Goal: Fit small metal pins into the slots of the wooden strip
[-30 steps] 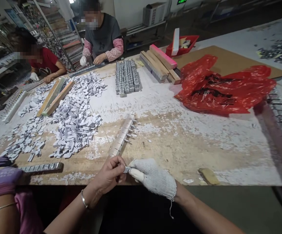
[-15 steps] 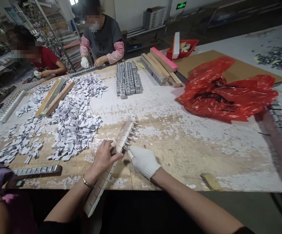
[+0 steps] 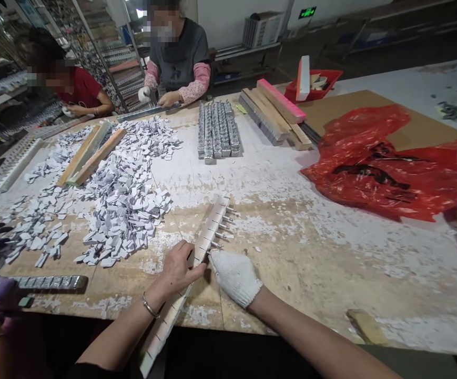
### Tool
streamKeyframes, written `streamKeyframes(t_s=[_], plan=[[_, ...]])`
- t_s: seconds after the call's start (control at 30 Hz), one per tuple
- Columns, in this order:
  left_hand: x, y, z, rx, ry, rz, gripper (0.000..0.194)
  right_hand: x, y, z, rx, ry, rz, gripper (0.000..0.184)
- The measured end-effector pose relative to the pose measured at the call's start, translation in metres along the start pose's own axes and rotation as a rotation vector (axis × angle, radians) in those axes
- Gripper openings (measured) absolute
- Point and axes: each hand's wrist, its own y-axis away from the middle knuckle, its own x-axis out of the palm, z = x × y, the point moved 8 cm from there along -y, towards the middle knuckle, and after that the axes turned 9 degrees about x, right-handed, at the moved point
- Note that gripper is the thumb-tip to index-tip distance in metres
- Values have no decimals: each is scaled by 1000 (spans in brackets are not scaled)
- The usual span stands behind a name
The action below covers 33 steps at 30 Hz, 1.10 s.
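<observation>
One slotted bar (image 3: 212,223) slants across the surface (image 3: 291,284), near end overhanging. My left hand (image 3: 176,267) grips its middle; right hand (image 3: 234,276) pinched narrow, can't tell on what. Looks light, stiff; hold opposite the pins (image 3: 223,227), they could bend.

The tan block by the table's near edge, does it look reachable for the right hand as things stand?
Probably yes: the tan block lies uncovered, with open tabletop between it and the gloved right hand, which is at the slotted strip.
</observation>
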Motion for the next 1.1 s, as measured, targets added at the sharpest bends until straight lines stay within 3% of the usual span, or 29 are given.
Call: streamKeyframes(t_s=[0.23, 0.47, 0.53, 0.67, 0.8, 0.87, 0.97, 1.03, 1.1], plan=[[3, 3, 4, 2, -13, 5, 22, 0, -11, 11, -72, 102, 130, 14], [0, -5, 9, -67, 28, 38, 28, -8, -15, -6, 1, -4, 49, 23], [-18, -19, 24, -107, 26, -2, 23, -16, -13, -24, 34, -131, -33, 27], [-90, -45, 74, -292, -273, -320, 20, -12, 4, -60, 127, -280, -118, 34], [-124, -59, 102, -318, -347, -371, 22, 6, 15, -69, 148, -290, -123, 37], [-130, -54, 99, -306, -339, -387, 21, 9, 14, -68, 153, -317, -119, 38], [-130, -32, 68, -287, -272, -455, 14, -4, 14, -59, 109, -440, -140, 38], [-119, -13, 39, -271, 4, -507, 10, -24, 19, -46, 35, -581, -195, 37], [-93, 2, 7, -254, 444, -483, 10, -46, 29, -27, -57, -751, -238, 39]])
